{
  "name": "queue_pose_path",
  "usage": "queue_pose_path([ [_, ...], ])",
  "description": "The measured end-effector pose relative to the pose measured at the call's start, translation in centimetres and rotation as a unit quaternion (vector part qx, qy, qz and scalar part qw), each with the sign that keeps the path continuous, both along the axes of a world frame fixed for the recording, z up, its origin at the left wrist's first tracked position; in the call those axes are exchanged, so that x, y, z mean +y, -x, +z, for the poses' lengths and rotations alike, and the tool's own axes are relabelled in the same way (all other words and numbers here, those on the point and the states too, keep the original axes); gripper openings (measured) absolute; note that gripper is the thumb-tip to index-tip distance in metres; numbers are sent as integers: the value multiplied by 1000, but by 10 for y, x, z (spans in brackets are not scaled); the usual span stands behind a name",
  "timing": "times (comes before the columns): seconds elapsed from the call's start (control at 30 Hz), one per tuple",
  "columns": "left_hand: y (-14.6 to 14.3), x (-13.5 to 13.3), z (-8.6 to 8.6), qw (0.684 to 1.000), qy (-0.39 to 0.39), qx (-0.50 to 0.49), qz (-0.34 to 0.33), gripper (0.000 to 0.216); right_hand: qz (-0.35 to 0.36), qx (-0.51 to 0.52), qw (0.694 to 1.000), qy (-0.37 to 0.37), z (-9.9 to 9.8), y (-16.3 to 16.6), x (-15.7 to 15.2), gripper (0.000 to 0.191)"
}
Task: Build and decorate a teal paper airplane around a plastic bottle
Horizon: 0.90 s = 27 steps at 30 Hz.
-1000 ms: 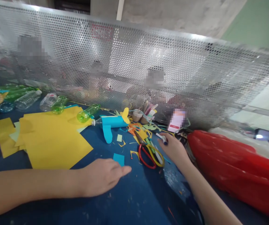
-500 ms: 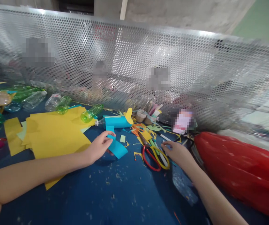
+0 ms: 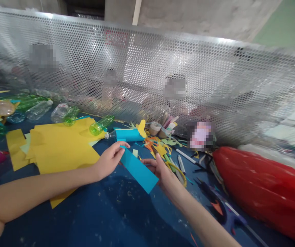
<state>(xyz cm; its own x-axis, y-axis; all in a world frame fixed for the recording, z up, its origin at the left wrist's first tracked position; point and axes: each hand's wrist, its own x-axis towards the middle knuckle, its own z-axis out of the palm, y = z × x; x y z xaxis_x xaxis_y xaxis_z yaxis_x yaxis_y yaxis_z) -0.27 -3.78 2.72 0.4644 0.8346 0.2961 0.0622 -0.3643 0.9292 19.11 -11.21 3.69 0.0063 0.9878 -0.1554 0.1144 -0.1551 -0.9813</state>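
My left hand (image 3: 111,158) pinches one end of a blue paper strip (image 3: 139,171), which slants down to the right. At the strip's right side is my right hand (image 3: 163,171), thumb apart from its fingers. Those fingers reach partly behind the strip; whether they touch it I cannot tell. Past my right hand, a dark scissor blade (image 3: 154,150) and a yellow handle loop (image 3: 183,176) show; the hand hides what lies between. Behind the strip lies a plastic bottle wrapped in blue paper (image 3: 128,134), with a yellow paper tail (image 3: 142,128) on its end.
Yellow paper sheets (image 3: 62,147) lie at left, with a green bottle (image 3: 101,125) and several clear ones behind. Paper scraps and markers (image 3: 186,155) spread at centre right. A glue gun (image 3: 226,211) and red plastic bag (image 3: 260,185) are at right. A perforated metal screen (image 3: 142,58) stands behind.
My right hand has moved left from beside the scissors to the blue strip, now covering the red scissor handles. The strip has swung up and right in my left hand. The glue gun has come into view.
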Motion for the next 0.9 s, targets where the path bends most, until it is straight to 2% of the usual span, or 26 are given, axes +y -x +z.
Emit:
queue_pose_path([
  [0.07,1,1,-3,999,-25,28,12,24,-1,-14,1000,-2,-5,-2,2,53],
  [0.13,1,7,-6,998,-35,47,16,26,9,-62,997,-44,-9,-4,5,42],
  [0.27,9,43,-3,999,-17,35,15,29,17,-130,985,-109,-15,-11,10,32],
  [0.33,18,70,1,990,-87,79,76,27,17,-163,978,-127,-17,-15,12,29],
  [0.4,30,95,5,958,-187,174,130,33,12,-203,969,-140,-17,-20,14,26],
  [0.43,36,106,6,942,-207,230,128,38,7,-226,963,-147,-16,-22,15,25],
  [0.5,46,120,4,938,-200,256,119,42,-1,-269,950,-158,-15,-26,16,24],
  [0.63,52,130,-7,941,-191,259,106,37,6,-317,934,-165,-11,-30,17,24],
  [0.73,50,132,-8,949,-178,242,92,29,9,-329,929,-168,-9,-32,16,25],
  [0.8,49,134,0,956,-171,224,80,26,10,-325,930,-171,-9,-33,17,25],
  [0.9,50,136,22,966,-167,183,68,24,14,-287,941,-178,-12,-37,20,25],
])
